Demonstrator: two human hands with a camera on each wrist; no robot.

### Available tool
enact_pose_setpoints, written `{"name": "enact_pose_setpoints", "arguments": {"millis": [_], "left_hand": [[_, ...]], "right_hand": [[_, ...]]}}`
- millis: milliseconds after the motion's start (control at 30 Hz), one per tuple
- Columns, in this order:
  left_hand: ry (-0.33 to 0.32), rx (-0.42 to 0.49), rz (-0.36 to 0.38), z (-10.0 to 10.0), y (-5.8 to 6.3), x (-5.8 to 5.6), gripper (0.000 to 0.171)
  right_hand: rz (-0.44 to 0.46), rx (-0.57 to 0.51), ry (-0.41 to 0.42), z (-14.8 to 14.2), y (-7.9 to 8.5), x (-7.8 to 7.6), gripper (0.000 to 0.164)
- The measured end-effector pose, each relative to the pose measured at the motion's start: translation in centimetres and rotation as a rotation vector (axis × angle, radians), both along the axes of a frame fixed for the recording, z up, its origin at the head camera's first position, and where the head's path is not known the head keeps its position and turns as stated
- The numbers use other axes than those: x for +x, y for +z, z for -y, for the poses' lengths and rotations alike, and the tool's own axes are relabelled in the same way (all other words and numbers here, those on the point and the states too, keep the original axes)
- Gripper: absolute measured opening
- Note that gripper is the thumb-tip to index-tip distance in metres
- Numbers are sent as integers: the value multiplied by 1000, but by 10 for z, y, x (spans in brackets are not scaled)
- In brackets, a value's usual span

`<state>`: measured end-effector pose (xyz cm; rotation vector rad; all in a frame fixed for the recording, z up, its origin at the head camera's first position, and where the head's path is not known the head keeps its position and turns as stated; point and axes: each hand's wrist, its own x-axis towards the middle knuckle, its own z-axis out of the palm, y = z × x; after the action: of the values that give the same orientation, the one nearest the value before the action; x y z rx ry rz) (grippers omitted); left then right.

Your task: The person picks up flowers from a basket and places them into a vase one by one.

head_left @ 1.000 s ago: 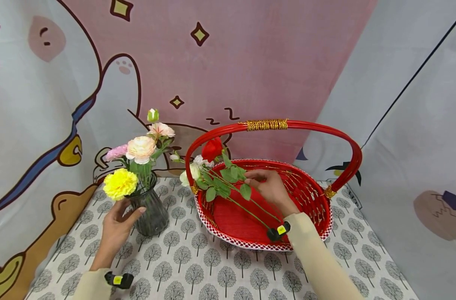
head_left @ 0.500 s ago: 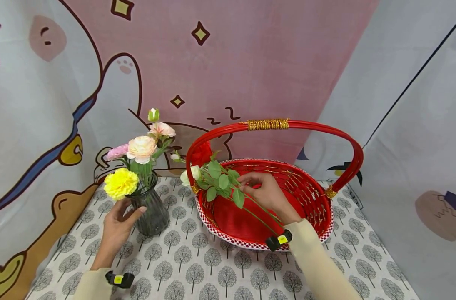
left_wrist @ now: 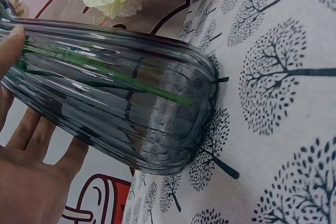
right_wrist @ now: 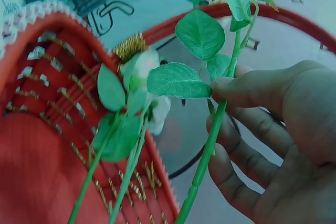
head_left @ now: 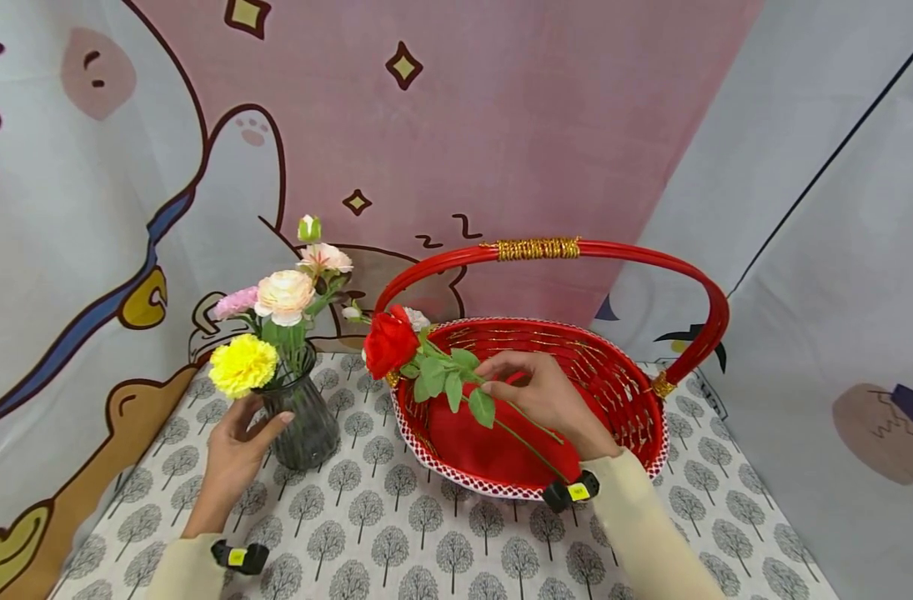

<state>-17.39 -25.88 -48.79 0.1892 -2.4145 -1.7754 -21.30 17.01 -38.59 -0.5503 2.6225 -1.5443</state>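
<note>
My right hand (head_left: 542,392) pinches the green stem of a red rose (head_left: 391,342) between thumb and fingers, over the red basket (head_left: 629,408). The bloom points left, in front of the left foot of the basket's handle. In the right wrist view, white flowers (right_wrist: 140,72) with leafy stems lean on the basket's rim, apart from my fingers. My left hand (head_left: 234,458) holds a grey ribbed glass vase (head_left: 306,425) near its neck, thumb on the near side. A cut stem (left_wrist: 157,90) shows through the glass in the left wrist view.
The vase bears a yellow carnation (head_left: 243,367), a pale peach flower (head_left: 284,297), a pink flower (head_left: 236,303) and a bud (head_left: 309,228). The arched handle (head_left: 651,257) spans the basket. A tree-print cloth (head_left: 396,533) covers the table, with a cartoon curtain (head_left: 546,125) behind.
The red rose has swung left and down, from behind the handle to in front of its left foot. My right hand moves slightly with it. The left hand stays on the vase.
</note>
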Motion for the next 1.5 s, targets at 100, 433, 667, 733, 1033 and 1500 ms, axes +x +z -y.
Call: {"name": "enact_pose_setpoints", "arguments": {"millis": [100, 433, 667, 733, 1033, 1500], "left_hand": [[1, 5, 1, 0, 0, 0, 90], [9, -27, 5, 0, 0, -1, 89], [0, -22, 25, 0, -2, 1, 92], [-5, -17, 27, 0, -3, 1, 94], [8, -31, 10, 0, -2, 0, 92], [-23, -57, 58, 4, -3, 0, 91]], "right_hand": [[-32, -20, 46, 9, 8, 5, 18], [-83, -120, 115, 54, 39, 20, 18], [-115, -185, 121, 86, 57, 18, 19], [-129, -193, 116, 93, 63, 17, 19], [-224, -287, 151, 132, 88, 9, 19], [-314, -358, 140, 183, 122, -6, 26]]}}
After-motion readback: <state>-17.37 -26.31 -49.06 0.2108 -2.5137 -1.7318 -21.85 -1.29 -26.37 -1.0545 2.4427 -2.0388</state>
